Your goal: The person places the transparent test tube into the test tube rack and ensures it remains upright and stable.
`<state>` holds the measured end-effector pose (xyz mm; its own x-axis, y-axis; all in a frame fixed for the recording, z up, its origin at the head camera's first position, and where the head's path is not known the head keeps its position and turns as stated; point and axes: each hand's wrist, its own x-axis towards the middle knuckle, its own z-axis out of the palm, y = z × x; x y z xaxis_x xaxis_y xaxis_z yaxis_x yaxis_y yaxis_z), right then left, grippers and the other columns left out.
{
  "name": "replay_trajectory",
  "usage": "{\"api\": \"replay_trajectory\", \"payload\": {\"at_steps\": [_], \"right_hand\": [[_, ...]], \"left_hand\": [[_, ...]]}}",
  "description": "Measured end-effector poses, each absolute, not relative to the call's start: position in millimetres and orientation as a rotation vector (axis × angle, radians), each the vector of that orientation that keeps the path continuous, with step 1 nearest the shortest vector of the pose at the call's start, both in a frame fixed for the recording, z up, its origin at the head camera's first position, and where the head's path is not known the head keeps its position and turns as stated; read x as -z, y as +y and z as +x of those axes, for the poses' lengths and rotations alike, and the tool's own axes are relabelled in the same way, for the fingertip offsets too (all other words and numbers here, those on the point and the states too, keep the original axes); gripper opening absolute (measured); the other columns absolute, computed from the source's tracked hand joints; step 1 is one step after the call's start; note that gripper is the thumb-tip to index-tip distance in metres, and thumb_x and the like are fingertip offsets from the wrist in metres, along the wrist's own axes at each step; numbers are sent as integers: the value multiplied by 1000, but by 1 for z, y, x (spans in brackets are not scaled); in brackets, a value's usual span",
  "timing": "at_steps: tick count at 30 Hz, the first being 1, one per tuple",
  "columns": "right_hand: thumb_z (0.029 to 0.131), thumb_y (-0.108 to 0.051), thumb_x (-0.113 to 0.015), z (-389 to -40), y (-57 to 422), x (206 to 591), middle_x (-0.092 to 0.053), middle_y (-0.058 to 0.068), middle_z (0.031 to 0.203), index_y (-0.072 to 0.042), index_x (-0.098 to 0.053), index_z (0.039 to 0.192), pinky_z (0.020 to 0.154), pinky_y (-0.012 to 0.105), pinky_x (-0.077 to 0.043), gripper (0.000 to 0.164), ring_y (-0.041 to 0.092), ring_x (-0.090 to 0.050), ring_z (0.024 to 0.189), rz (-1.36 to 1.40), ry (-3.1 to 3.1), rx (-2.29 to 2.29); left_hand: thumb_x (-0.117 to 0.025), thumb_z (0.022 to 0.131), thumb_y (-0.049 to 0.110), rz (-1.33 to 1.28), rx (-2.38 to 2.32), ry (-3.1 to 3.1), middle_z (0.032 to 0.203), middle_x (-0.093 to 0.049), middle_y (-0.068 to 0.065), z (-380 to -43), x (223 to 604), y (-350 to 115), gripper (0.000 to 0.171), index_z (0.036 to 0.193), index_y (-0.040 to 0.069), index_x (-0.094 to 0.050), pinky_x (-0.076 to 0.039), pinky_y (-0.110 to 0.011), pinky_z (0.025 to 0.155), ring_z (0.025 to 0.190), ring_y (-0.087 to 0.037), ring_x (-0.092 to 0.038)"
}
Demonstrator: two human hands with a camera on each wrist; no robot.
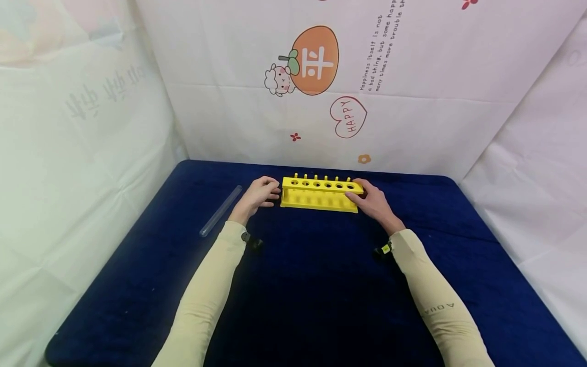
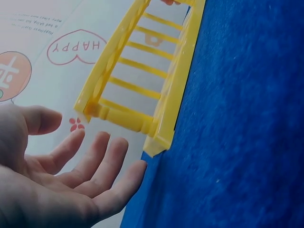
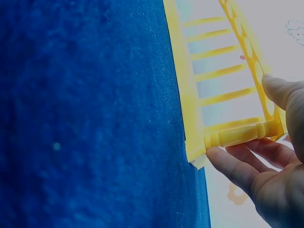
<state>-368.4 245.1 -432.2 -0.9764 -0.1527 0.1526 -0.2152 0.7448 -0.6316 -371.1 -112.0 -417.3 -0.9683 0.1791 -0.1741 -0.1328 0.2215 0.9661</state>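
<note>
A yellow test tube rack [image 1: 316,200] stands toward the far side of the table, its round holes holding no tubes. At its right end, my right hand [image 1: 372,200] grips it. In the right wrist view the thumb lies at the top bar of the rack [image 3: 186,95], and the fingers are around the end post. My left hand [image 1: 259,195] is beside the left end, fingers spread and loosely bent. The left wrist view shows a gap between its fingertips and the rack's end post [image 2: 124,118]. Left of that hand, a clear test tube [image 1: 220,212] lies on the table.
Dark blue cloth covers the table [image 1: 312,285]. A white printed sheet [image 1: 229,117] rises right behind the rack, with more white sheeting along the left [image 1: 91,168] and right sides [image 1: 541,183].
</note>
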Motion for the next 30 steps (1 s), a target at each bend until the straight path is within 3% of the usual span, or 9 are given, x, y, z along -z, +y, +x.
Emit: {"api": "replay_trajectory", "payload": {"at_steps": [13, 30], "right_hand": [[93, -55, -58, -370, 246, 433, -56, 17, 126, -12, -40, 147, 78, 37, -49, 71, 29, -57, 99, 323, -2845, -1076], [94, -54, -58, -369, 247, 433, -56, 17, 128, -14, -38, 149, 78, 36, -52, 71, 29, -59, 101, 313, -2853, -1098]], "left_hand": [[-50, 103, 35, 52, -1853, 2250, 135, -57, -19, -369, 410, -138, 42, 137, 12, -47, -52, -47, 98, 118, -31, -61], [-49, 102, 36, 18, -1794, 2313, 133, -59, -15, -370, 411, -147, 41, 137, 13, -47, -50, -47, 101, 119, -29, -61]]}}
